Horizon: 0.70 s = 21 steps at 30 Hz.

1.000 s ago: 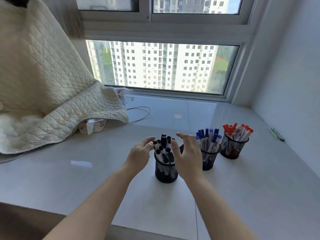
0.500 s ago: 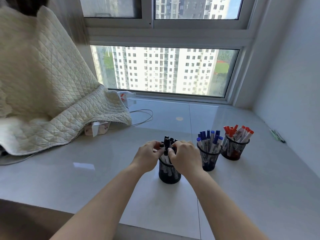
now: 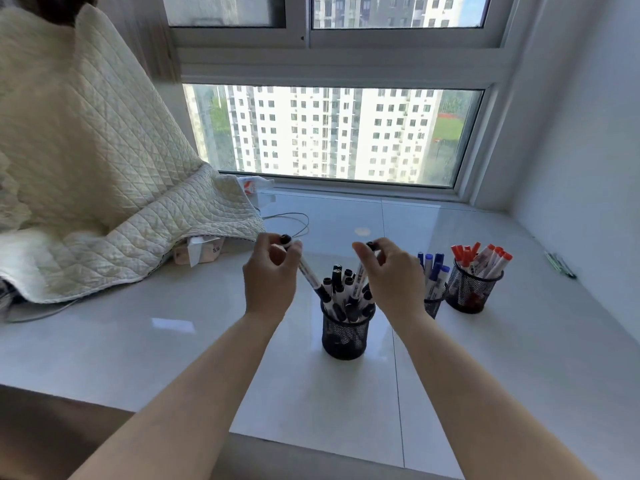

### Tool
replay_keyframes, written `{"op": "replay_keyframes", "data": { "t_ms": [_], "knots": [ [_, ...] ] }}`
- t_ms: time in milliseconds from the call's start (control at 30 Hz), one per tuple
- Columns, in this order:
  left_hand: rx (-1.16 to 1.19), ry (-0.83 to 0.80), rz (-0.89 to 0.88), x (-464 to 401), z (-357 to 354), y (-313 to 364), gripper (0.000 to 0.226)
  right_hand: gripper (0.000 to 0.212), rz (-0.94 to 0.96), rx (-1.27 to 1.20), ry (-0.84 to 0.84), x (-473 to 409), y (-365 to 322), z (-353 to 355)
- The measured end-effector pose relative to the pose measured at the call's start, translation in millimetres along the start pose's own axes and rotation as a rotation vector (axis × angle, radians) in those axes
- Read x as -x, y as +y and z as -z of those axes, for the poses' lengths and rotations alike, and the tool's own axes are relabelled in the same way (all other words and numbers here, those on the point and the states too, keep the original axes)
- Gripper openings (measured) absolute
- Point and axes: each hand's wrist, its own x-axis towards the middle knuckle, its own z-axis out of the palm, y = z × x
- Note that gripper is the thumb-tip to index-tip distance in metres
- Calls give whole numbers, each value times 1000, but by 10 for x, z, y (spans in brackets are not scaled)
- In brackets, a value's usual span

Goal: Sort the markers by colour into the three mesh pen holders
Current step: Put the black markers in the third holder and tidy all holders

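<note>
Three black mesh pen holders stand in a row on the white sill. The nearest holder carries several black-capped markers. My left hand grips one black marker by its top, tilted left, its lower end at the holder's rim. My right hand grips another black marker, also lifted partway out. Behind my right hand the middle holder has blue markers. The right holder has red markers.
A quilted cream blanket covers the left side, with a small box and a cable at its edge. Green pens lie by the right wall. The window stands behind the sill.
Both hands closed on markers in the nearest holder, then rose and spread apart, each drawing one black marker upward.
</note>
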Motion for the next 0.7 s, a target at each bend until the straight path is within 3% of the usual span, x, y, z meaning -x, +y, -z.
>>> {"op": "replay_keyframes", "data": {
  "t_ms": [100,233,400,500,567,700],
  "knots": [
    [107,118,60,-63,59,41,17,36,-26,-182,32,-62,-16,61],
    [225,236,287,-167,128,12,15,31,-119,-317,144,-135,-12,167],
    [544,280,690,-206,170,-67,14,19,-602,-932,194,-174,59,293],
    [725,207,818,-147,143,-118,5,14,-824,-1293,93,-139,123,304],
    [758,143,818,-88,123,-153,6,13,-884,-1434,-64,-111,181,288],
    [721,-64,735,-14,96,-201,9,6,-817,-1312,-324,-86,265,251]
  ]
}}
